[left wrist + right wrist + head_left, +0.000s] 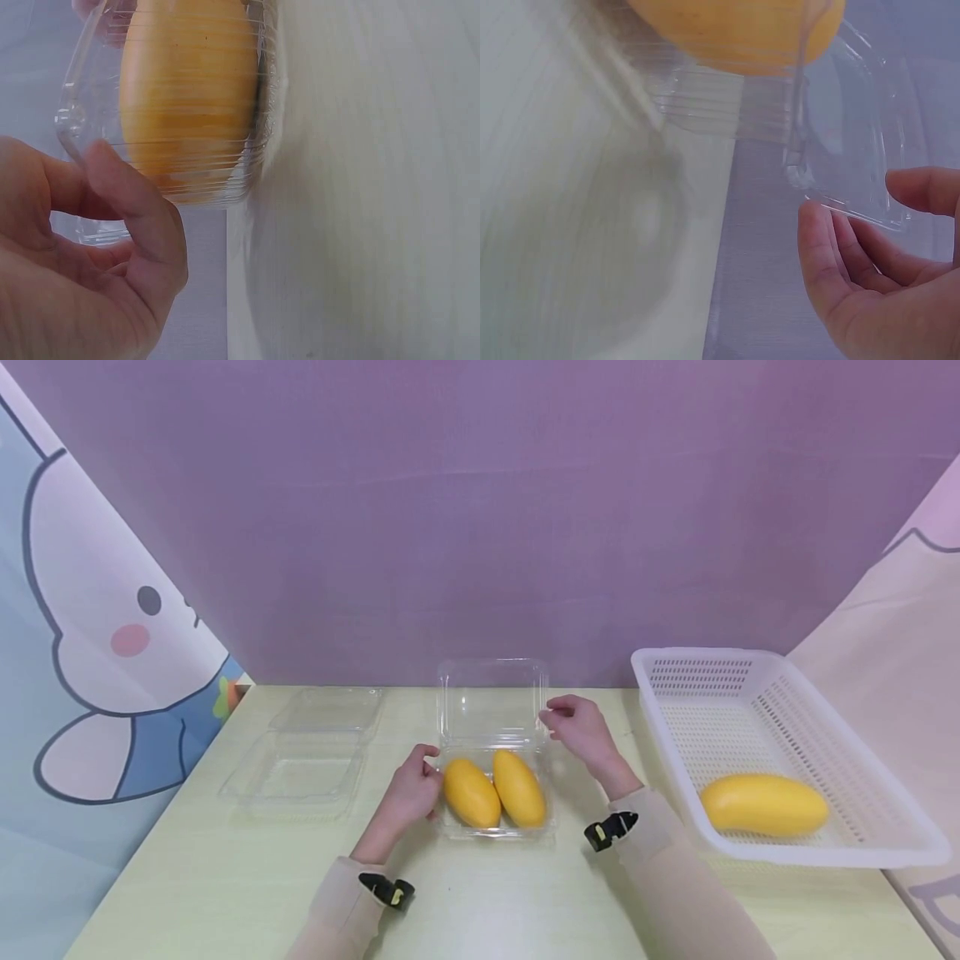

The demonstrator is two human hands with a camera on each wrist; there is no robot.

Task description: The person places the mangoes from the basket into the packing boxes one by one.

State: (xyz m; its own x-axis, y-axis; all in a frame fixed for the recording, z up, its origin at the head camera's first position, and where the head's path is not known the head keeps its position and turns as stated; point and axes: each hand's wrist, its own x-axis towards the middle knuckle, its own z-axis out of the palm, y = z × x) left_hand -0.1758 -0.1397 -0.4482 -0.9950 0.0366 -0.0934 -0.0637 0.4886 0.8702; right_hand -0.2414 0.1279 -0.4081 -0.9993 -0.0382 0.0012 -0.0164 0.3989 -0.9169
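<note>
Head view showed a clear container (491, 834) mid-worktop (480, 910), two yellow fruits (471, 793) in its near half, its lid (491, 702) raised on the far side. Its thin plastic looked light, flexible, slick and easily dented, best taken by the rim or lid edge. The left hand (411, 785) pinched the left rim; the right hand (581, 727), angled inward, had thumb and fingers parted beside the lid's right edge, contact unclear.

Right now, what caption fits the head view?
Hands flank an open clear box of two yellow fruits; another lies in a basket.
</note>
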